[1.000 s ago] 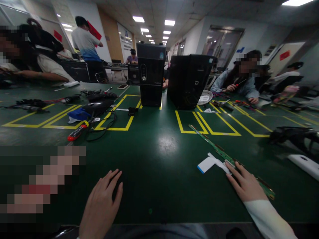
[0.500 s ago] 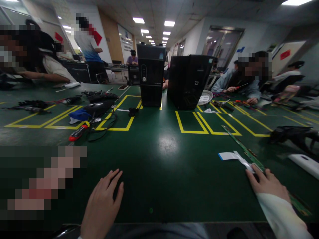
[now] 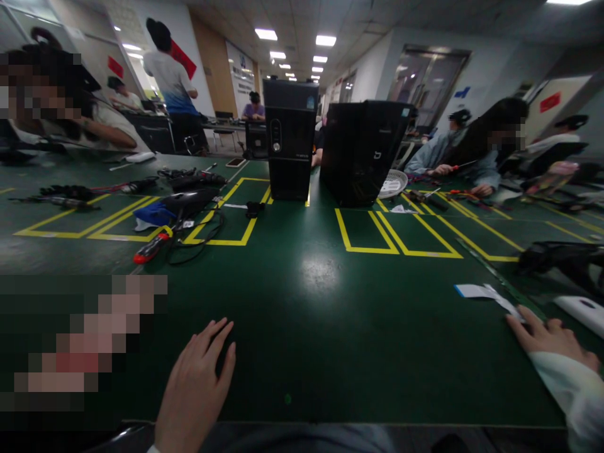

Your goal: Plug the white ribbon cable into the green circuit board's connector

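Left hand: the left hand lies palm down on the green bench near its front edge. The fingers are straight and slightly spread, and it holds nothing.
Right hand: the right hand, in a pale sleeve, lies palm down at the far right with its fingers stretched out. The fingertips press on the near end of a white ribbon cable and nothing is pinched.
Ribbon cable: flat on the bench, running from the right fingertips away to the left, with a blue edge at the free end.
Circuit board strip: a long narrow green circuit board strip lies just beside the cable and runs slantwise away from the right hand. Its near end is hidden by the hand.
Bench markings: yellow tape rectangles cross the middle of the bench.
Computer towers: two black computer towers stand upright side by side at the centre rear.
Left side: a red-handled screwdriver, black cables and a blue cloth lie together, well apart from the left hand.
Right side: a white casing lies just beyond the right hand. A black item behind it cannot be identified.
Rear right: a white round grille sits beside the right tower.
Other people: co-workers sit at the far sides of the bench.
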Demonstrator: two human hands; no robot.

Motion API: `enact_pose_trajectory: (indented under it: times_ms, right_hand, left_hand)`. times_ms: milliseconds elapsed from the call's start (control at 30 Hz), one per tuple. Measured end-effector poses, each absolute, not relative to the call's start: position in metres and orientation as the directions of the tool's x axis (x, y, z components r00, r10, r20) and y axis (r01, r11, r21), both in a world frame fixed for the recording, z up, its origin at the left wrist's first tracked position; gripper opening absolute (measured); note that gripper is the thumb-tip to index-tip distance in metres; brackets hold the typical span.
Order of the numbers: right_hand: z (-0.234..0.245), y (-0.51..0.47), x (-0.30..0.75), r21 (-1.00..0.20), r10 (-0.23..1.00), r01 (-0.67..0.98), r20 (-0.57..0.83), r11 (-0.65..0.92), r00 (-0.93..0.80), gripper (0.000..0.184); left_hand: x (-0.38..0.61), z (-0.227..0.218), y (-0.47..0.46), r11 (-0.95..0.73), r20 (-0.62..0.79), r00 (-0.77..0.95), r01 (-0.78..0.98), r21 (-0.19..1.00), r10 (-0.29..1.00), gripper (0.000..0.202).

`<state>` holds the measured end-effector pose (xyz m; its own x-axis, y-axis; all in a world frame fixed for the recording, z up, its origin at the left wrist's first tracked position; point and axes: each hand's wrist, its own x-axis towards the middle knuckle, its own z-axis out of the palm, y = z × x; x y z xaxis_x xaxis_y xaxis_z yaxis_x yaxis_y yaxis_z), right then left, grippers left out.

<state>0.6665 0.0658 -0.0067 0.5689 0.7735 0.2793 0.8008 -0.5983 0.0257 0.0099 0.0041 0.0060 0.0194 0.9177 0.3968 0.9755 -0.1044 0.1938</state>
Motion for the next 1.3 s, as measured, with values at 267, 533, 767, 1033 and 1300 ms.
enact_pose_trajectory:
  times_ms: [267, 533, 767, 1033, 1300]
  right_hand:
    - [0.010, 0.071, 0.646, -0.080, 0.687, 0.688, 0.052, -0.721, 0.725, 0.061]
    - [0.004, 0.063, 0.647, -0.057, 0.739, 0.758, 0.182, -0.650, 0.648, 0.065]
    - [-0.007, 0.057, 0.644, -0.076, 0.830, 0.861, 0.235, -0.504, 0.506, 0.056]
    - [-0.021, 0.048, 0.587, -0.128, 0.901, 0.965, 0.346, -0.230, 0.261, 0.051]
    - [-0.013, 0.052, 0.441, -0.119, 0.803, 0.929, 0.549, 0.351, -0.233, 0.036]
  left_hand:
    - [0.009, 0.005, 0.005, -0.108, 0.401, 0.023, 0.976, 0.190, 0.916, 0.045]
    - [0.009, 0.004, 0.004, -0.100, 0.394, 0.023, 0.979, 0.177, 0.919, 0.047]
    - [0.008, 0.004, 0.004, -0.093, 0.379, 0.024, 0.982, 0.166, 0.925, 0.046]
    - [0.008, 0.004, 0.005, -0.096, 0.381, 0.014, 0.976, 0.196, 0.924, 0.047]
    - [0.008, 0.004, 0.005, -0.097, 0.396, 0.009, 0.975, 0.201, 0.918, 0.046]
